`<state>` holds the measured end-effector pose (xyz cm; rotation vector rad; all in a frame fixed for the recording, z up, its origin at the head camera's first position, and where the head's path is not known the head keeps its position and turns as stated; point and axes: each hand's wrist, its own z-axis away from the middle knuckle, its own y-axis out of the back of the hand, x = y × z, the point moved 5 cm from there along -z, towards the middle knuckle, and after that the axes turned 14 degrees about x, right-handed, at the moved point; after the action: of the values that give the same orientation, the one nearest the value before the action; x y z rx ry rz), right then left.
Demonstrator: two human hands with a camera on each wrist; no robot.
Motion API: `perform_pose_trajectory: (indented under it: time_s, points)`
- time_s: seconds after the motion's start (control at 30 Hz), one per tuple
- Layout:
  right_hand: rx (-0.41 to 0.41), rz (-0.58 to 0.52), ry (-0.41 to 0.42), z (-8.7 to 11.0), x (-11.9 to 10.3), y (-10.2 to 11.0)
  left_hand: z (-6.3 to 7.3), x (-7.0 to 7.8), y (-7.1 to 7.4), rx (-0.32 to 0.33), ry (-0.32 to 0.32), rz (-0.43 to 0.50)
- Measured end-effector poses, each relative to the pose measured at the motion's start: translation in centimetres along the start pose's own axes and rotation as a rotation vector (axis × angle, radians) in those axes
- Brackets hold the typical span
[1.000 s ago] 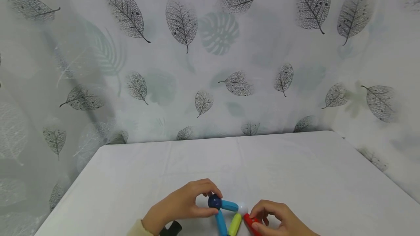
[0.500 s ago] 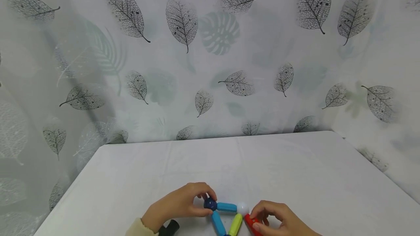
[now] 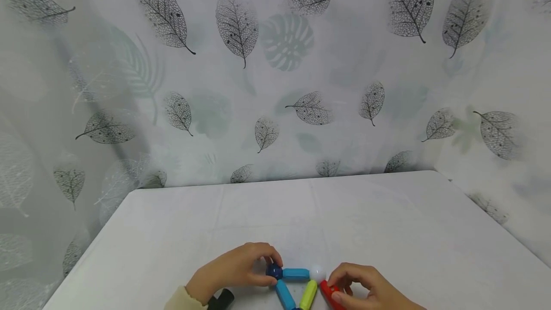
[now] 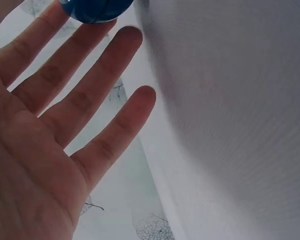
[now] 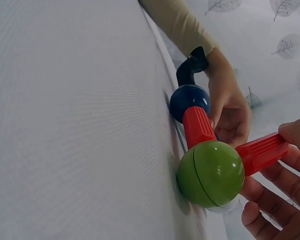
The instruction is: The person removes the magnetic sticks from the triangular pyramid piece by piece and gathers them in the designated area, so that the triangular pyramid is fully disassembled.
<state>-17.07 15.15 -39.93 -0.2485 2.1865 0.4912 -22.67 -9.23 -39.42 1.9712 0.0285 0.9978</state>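
In the head view my left hand (image 3: 241, 269) pinches a dark blue ball (image 3: 274, 271) between thumb and fingers. A light blue magnetic rod (image 3: 296, 274) runs from this ball to a white ball (image 3: 317, 272), and another blue rod (image 3: 285, 295) slants down towards the bottom edge. A yellow-green rod (image 3: 308, 294) slants below the white ball. My right hand (image 3: 366, 286) grips a red rod (image 5: 262, 154) with thumb and fingers. One end of that rod meets a green ball (image 5: 212, 172). The left wrist view shows the remaining left fingers (image 4: 97, 95) spread out straight.
A second red rod (image 5: 198, 127) links the green ball to a navy ball (image 5: 190, 102) in the right wrist view. The white table (image 3: 275, 214) extends back to a leaf-patterned curtain (image 3: 267, 71). A black wrist device (image 3: 221, 299) sits at the left sleeve.
My left hand has moved slightly left and nearer the body with the dark blue ball. The upper blue rod has swung from tilted to nearly level. My right hand stays almost still.
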Motion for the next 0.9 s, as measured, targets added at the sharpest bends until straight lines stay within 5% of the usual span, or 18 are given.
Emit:
perform_pose_trajectory:
  time_s: [0.27, 0.43, 0.6, 0.9]
  points:
    - [-0.012, 0.025, -0.005, 0.1, 0.0, 0.0, -0.3, 1.3, -1.2, 0.027, -0.118, -0.043]
    - [-0.021, 0.041, 0.081, 0.0, 0.0, -0.1, -0.4, 2.7, -2.3, 0.013, -0.225, -0.066]
    - [-0.04, 0.041, 0.147, -0.1, -0.3, 0.0, -0.4, 3.3, -3.2, -0.063, -0.157, -0.157]
    - [-0.091, -0.002, 0.072, -0.2, -0.6, 0.4, -0.4, 3.3, -3.5, -0.088, -0.121, -0.225]
